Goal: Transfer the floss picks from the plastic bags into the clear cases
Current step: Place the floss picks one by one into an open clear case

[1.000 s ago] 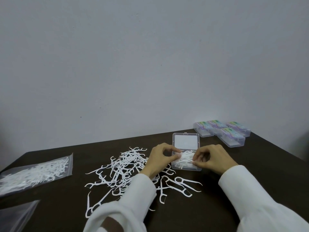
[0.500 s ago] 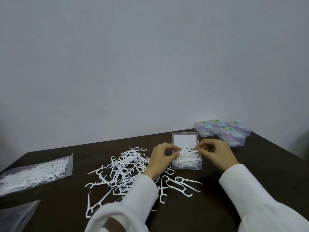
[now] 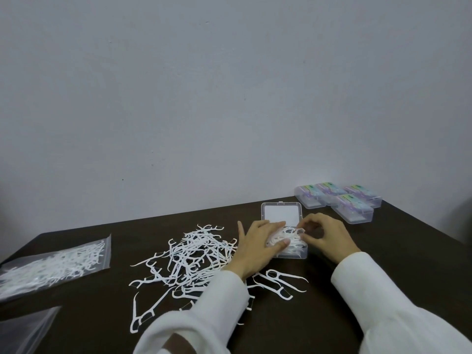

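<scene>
While your left hand (image 3: 258,245) lies flat with straight fingers pressing the floss picks (image 3: 286,238) down into the open clear case (image 3: 291,254), your right hand (image 3: 327,237) curls its fingers at the case's right rim, pinching picks there. Its lid (image 3: 281,213) lies open behind. Loose picks (image 3: 194,254) crowd the table (image 3: 383,264) to your left; four closed cases (image 3: 339,200) sit near the far right edge.
</scene>
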{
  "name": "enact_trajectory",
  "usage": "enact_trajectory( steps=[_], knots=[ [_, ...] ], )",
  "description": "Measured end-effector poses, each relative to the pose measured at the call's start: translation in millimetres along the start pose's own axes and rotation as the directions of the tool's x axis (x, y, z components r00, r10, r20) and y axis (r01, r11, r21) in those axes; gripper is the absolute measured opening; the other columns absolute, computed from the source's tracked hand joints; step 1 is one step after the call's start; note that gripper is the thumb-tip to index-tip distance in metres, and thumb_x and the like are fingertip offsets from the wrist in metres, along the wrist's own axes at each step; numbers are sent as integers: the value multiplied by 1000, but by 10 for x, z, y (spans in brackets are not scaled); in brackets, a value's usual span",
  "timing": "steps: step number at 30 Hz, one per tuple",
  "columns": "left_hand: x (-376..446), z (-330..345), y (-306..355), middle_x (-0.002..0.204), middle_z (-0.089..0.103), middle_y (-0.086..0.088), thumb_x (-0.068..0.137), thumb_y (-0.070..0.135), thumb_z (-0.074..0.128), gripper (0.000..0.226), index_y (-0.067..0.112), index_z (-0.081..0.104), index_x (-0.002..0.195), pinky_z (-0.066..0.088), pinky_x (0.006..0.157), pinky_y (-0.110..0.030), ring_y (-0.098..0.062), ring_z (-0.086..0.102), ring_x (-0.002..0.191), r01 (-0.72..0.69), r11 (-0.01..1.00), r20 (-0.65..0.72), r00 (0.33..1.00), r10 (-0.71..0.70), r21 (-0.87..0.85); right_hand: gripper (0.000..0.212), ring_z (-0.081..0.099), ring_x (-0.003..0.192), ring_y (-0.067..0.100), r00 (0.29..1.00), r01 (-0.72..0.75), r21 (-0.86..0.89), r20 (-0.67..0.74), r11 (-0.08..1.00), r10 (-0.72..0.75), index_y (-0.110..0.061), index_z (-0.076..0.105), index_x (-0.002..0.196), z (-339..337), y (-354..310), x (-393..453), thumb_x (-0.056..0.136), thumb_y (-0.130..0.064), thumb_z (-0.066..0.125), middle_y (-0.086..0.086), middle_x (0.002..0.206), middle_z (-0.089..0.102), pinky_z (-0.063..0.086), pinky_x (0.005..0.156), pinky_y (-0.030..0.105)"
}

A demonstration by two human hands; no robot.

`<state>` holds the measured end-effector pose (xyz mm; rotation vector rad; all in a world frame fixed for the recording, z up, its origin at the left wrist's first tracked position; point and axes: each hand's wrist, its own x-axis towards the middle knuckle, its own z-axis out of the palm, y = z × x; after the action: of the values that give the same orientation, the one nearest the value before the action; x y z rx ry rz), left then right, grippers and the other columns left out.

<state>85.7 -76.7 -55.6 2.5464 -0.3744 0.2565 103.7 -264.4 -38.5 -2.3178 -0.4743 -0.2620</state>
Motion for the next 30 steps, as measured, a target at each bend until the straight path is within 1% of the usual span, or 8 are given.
enact_trajectory(
  steps=[4,10,15,18,20,24,27,30],
  knots=[
    [2,37,66,142,45,5,97,35,47,36,35,49,133,-20,113,-48,-5,27,139,-71,996,-35,997,70,-47,36,53,99,9,999,15,-13,52,1000,-14,-17,56,121,67,27,13,87,-8,60,0,115,56,41,89,18],
    [1,-1,100,122,63,9,95,17,54,27,28,62,119,-2,116,-36,-9,52,119,-84,971,-106,992,62,-225,20,55,93,6,999,-23,-39,21,999,24,-22,64,102,61,48,29,84,-14,66,-5,104,61,45,86,21],
    [8,-3,-20,123,61,9,95,21,53,28,30,60,120,16,118,-37,-12,49,121,-34,969,-165,986,-7,-244,18,57,82,4,999,-39,-12,-9,999,39,-27,65,92,66,34,32,82,-12,68,-5,91,64,49,79,20],
    [9,-1,-69,122,57,6,96,18,49,27,25,61,119,40,103,-32,-6,46,114,-12,968,-260,964,-56,-251,14,58,78,4,997,-22,39,-75,999,25,-19,67,90,58,5,37,80,-10,70,-2,85,64,44,69,10],
    [3,-13,-85,122,56,6,97,14,47,26,21,62,117,41,99,-27,-5,46,112,-7,961,-292,953,-76,-275,11,57,76,3,994,-12,63,-107,998,18,-18,68,87,50,-7,33,79,-11,71,-3,83,64,41,66,8],
    [-19,-25,-72,122,57,0,100,18,43,28,13,60,121,42,82,-7,-3,51,104,35,930,-143,985,-94,-365,9,57,78,4,995,-26,69,-94,997,32,-20,68,83,75,-17,34,79,-13,72,-2,86,64,43,72,14],
    [-5,8,-63,124,53,-1,100,22,42,31,12,58,125,38,94,-17,-7,47,110,20,961,-128,990,-57,-275,9,57,77,4,998,-10,41,-57,999,12,-20,68,82,89,-32,36,78,-13,73,-3,85,63,48,73,15],
    [-3,29,-57,120,48,5,100,23,44,30,20,60,125,33,94,-17,-6,41,113,5,979,-114,993,-29,-203,10,58,82,5,1000,-10,-17,22,1000,10,-25,68,84,97,-27,35,79,-18,72,-6,89,64,51,81,22]
  ],
)
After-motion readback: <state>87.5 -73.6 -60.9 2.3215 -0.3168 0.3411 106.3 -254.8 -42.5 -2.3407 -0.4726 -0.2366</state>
